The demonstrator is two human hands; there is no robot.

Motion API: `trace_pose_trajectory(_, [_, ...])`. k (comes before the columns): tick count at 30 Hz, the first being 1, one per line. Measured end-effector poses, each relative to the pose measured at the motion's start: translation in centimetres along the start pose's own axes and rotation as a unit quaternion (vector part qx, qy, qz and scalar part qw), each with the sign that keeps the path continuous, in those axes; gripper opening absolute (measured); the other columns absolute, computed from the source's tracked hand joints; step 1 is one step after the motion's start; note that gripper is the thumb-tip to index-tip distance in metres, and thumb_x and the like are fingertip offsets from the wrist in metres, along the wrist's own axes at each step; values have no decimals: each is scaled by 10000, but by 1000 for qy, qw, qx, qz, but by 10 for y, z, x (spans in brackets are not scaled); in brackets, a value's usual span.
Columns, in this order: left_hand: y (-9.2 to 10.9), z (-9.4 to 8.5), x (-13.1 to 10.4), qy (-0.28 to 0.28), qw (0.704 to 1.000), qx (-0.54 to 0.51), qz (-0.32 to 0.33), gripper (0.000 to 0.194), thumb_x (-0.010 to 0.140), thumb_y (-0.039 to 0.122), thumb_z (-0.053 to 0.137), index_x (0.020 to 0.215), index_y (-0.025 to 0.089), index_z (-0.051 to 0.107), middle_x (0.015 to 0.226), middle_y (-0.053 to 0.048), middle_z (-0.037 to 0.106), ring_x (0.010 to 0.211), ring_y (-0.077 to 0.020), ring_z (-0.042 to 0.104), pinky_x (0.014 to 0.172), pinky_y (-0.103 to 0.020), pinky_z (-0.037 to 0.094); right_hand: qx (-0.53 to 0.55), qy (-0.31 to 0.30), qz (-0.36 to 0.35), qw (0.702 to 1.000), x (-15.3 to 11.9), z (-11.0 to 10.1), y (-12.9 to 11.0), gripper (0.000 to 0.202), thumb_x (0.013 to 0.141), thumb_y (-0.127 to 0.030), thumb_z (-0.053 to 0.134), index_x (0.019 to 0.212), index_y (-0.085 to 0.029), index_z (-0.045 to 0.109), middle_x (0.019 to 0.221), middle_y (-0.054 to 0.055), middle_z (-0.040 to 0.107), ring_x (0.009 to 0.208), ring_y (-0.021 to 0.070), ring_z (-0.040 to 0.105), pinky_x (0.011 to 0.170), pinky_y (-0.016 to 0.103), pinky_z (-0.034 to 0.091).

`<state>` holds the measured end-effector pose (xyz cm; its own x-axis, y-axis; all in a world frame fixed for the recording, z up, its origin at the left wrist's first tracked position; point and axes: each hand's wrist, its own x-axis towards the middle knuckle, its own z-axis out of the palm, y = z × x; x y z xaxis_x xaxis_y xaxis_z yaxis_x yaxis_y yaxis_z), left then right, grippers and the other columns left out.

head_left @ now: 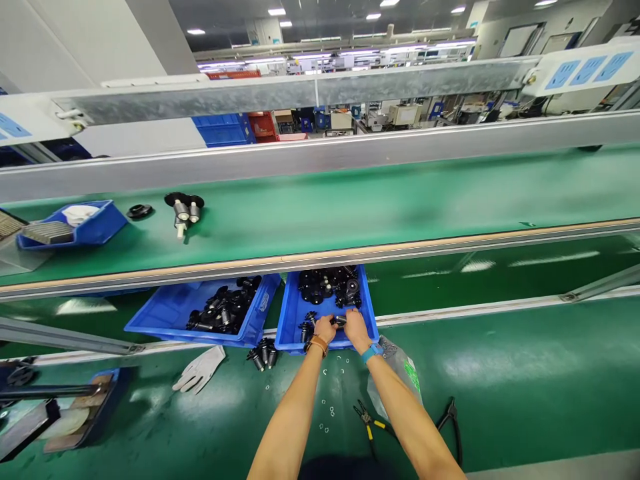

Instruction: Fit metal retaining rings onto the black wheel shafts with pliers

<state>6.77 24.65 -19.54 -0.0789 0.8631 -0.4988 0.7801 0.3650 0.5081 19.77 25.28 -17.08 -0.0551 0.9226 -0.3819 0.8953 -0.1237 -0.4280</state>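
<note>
Both hands are over the near end of a blue bin (281, 327). My left hand (325, 329) and my right hand (355, 327) close from either side on a small black cylindrical part (341, 320); its ends are hidden by the fingers. Beyond them in the bin lies a pile of black round-flanged parts (317, 285). A few more black parts (306, 329) sit beside my left hand. To the left, a second blue bin (165, 319) carries similar parts (224, 312). Several of the same kind (263, 355) lie on the green surface in front of the bins.
A white glove (201, 371) lies at left. Small white rings (331, 411) are scattered near my forearms. Yellow-and-black pliers (367, 419), black-handled pliers (451, 417) and a clear plastic bag (395, 373) lie at right. A green raised shelf (320, 220) holds black-and-white parts (183, 212) and a blue tray (103, 227).
</note>
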Motion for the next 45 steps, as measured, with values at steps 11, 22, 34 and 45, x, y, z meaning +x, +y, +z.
trace_pose_trajectory(11, [4,-35,-63,110,985,-11,135,713,867,110,609,1525,160,340,1605,-184,356,1499,-288,331,1198,-477,333,184,-93,9,978,-35,-48,-5,302,897,-319,700,1131,-141,631,991,50,686,824,175,675,727,335,585])
trace_pose_trajectory(22, [-1,-6,-225,-5,959,-164,232,115,932,242,520,1009,210,599,977,-74,691,934,-250,646,839,-379,491,399,-258,-35,879,-171,-69,26,531,926,-605,512,1263,-198,565,876,61,671,732,210,685,523,289,562])
trace_pose_trajectory(34, [-17,-2,-285,-65,931,-327,148,457,957,586,448,994,160,609,689,26,480,625,-144,411,612,-266,344,497,-38,-58,865,-270,-54,56,734,1004,-687,248,1314,-124,604,466,-52,447,485,181,554,608,336,517])
trace_pose_trajectory(45, [9,-13,-302,21,945,-271,180,233,939,421,553,1028,215,615,841,-33,684,717,-203,617,675,-297,447,578,-86,-160,795,-292,-35,47,794,851,-645,638,1512,-284,386,1538,117,436,1399,302,436,1077,434,435])
